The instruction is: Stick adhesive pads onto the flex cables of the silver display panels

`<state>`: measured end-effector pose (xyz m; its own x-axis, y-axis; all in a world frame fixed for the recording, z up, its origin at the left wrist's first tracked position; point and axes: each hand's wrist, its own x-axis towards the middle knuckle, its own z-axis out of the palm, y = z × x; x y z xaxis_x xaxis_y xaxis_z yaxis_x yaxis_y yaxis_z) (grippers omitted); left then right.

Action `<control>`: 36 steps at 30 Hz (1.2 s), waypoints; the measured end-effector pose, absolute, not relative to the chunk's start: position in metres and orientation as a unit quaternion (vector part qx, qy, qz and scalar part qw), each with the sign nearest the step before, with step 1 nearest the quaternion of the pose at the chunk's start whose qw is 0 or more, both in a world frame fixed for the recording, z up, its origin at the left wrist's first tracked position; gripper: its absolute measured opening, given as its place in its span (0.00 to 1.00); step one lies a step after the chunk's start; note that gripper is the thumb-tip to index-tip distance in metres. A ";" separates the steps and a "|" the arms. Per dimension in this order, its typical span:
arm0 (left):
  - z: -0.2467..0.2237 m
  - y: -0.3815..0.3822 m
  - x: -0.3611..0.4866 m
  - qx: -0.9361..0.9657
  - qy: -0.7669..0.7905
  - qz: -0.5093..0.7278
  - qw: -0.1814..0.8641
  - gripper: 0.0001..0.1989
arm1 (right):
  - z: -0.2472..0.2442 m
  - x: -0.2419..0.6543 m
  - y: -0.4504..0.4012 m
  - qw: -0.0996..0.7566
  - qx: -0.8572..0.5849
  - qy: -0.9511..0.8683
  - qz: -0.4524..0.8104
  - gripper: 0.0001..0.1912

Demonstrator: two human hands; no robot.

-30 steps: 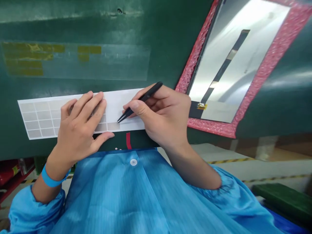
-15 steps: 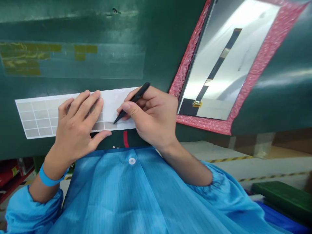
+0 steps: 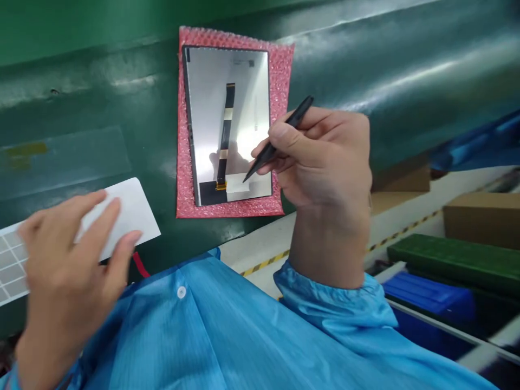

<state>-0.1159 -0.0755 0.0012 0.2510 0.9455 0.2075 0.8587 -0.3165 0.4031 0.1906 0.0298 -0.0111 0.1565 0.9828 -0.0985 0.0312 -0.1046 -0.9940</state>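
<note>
My right hand (image 3: 325,157) is closed round a pair of black pointed tweezers (image 3: 280,138). Their tip is over the lower part of a silvery display panel (image 3: 209,119), near a pale rectangle; whether it touches cannot be made out. A dark flat ribbon cable (image 3: 226,130) runs down the panel to a small gold-coloured connector. My left hand (image 3: 69,254), slightly blurred, has its fingers spread over a white label sheet (image 3: 132,208) with grey rectangular stickers at its left. The hand hides the middle of that sheet.
Pink bubble wrap (image 3: 231,210) lies under the panel on the green work surface (image 3: 162,146). Left of it is a clear strip (image 3: 89,149) with yellow pieces. A red strip (image 3: 141,265) marks the near edge. Cardboard boxes (image 3: 483,219) and a blue bin (image 3: 430,295) stand at right.
The view has swung right. My right hand has moved with the tweezers from the label sheet to over the panel. My left hand stays by the sheet, its fingers looking more raised.
</note>
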 end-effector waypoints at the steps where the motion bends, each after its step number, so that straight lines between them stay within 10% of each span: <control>1: 0.000 -0.068 -0.095 0.789 0.554 0.244 0.103 0.18 | -0.013 0.194 0.033 0.487 -0.578 -0.445 0.479 0.11; 36: -0.034 -0.037 0.003 0.793 0.526 0.280 0.126 0.14 | -0.019 0.190 0.038 0.404 -0.648 -0.455 0.458 0.10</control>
<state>0.0026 -0.0369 -0.0341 0.2904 0.9044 0.3126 0.7637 -0.4159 0.4939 0.1898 0.0377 -0.0186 0.1678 0.9596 -0.2257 0.2192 -0.2595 -0.9405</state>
